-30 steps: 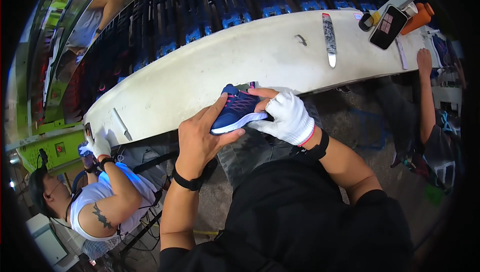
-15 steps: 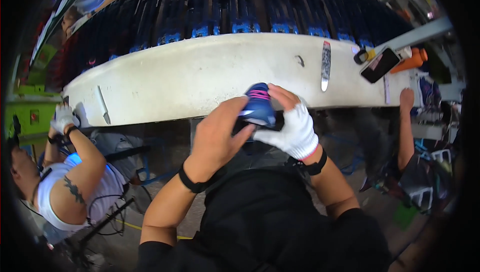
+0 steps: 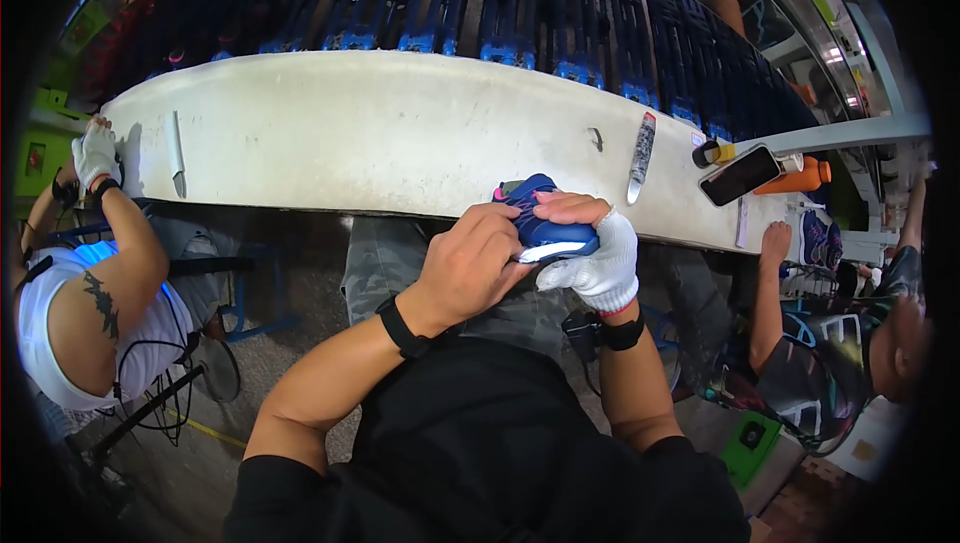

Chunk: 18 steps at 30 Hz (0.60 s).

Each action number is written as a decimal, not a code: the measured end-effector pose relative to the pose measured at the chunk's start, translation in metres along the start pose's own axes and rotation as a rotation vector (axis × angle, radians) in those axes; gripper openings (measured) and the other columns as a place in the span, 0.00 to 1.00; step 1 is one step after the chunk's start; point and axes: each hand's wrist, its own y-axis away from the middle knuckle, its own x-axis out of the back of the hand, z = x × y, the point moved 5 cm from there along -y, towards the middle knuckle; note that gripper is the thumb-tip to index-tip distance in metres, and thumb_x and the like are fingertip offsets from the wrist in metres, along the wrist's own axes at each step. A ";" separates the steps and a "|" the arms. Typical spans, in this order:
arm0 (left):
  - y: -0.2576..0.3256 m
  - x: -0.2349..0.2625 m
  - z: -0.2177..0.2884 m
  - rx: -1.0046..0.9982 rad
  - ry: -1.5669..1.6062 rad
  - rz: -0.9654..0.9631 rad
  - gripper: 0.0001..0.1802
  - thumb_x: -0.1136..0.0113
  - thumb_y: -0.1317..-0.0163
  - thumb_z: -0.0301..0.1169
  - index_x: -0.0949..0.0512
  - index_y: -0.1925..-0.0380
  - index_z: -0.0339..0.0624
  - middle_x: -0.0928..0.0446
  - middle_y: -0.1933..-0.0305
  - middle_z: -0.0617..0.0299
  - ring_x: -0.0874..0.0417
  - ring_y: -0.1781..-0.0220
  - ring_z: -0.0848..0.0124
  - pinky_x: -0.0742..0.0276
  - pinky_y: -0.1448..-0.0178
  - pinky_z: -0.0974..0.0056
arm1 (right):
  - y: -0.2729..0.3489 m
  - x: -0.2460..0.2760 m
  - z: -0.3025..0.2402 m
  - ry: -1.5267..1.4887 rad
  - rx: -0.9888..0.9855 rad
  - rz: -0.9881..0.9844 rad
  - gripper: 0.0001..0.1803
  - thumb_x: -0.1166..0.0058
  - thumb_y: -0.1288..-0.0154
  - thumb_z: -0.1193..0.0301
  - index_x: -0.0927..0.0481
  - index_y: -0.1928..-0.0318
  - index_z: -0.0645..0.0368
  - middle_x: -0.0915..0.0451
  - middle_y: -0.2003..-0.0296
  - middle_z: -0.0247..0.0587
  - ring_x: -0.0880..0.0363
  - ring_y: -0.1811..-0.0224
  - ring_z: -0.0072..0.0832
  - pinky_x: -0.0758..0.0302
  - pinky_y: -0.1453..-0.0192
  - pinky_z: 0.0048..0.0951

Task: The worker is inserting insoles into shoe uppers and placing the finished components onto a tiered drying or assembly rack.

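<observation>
Here, two hands (image 3: 470,268) (image 3: 592,258), one shoe (image 3: 545,225).

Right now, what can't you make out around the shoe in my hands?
Head view only:
- Blue shoe: mostly covered by the bare left hand and gloved right hand; its inside is hidden.
- Phone: screen dark.
- Co-worker at right: cut off by the fisheye rim.

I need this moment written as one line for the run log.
left hand: bare, on blue shoe | right hand: white glove, holds shoe from below | place: at white bench edge | nearby: phone
</observation>
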 end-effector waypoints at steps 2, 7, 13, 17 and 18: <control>0.003 0.000 -0.002 0.007 -0.044 0.012 0.20 0.17 0.50 0.28 0.20 0.61 0.42 0.17 0.56 0.58 0.11 0.45 0.54 0.12 0.56 0.57 | -0.004 -0.001 0.002 0.016 0.018 -0.113 0.37 0.08 0.51 0.60 0.19 0.47 0.60 0.08 0.49 0.51 0.10 0.39 0.47 0.21 0.25 0.54; -0.010 0.014 -0.017 0.174 -0.013 -0.158 0.24 0.15 0.54 0.33 0.19 0.59 0.47 0.18 0.55 0.62 0.14 0.46 0.56 0.13 0.55 0.56 | -0.007 -0.005 -0.005 0.094 0.087 -0.140 0.33 0.08 0.51 0.67 0.18 0.49 0.58 0.08 0.52 0.48 0.09 0.43 0.46 0.18 0.28 0.52; 0.004 0.018 -0.041 0.279 0.059 -0.336 0.25 0.16 0.52 0.34 0.18 0.53 0.48 0.18 0.49 0.60 0.16 0.42 0.54 0.15 0.42 0.52 | -0.015 -0.008 -0.019 0.132 0.173 -0.222 0.30 0.09 0.51 0.61 0.16 0.53 0.56 0.07 0.52 0.47 0.08 0.44 0.47 0.17 0.30 0.54; 0.012 0.036 -0.044 0.160 -0.139 -0.300 0.31 0.21 0.44 0.28 0.18 0.38 0.46 0.19 0.34 0.53 0.18 0.30 0.49 0.16 0.32 0.53 | -0.001 -0.012 -0.003 -0.185 0.089 0.070 0.27 0.14 0.40 0.60 0.18 0.51 0.60 0.07 0.56 0.49 0.08 0.47 0.49 0.17 0.31 0.56; 0.011 0.037 -0.041 0.097 -0.316 -0.356 0.34 0.23 0.43 0.27 0.19 0.33 0.45 0.20 0.29 0.51 0.19 0.26 0.48 0.16 0.29 0.52 | 0.003 -0.018 0.003 -0.329 0.010 0.227 0.24 0.25 0.28 0.52 0.19 0.55 0.60 0.08 0.56 0.52 0.09 0.49 0.49 0.16 0.32 0.56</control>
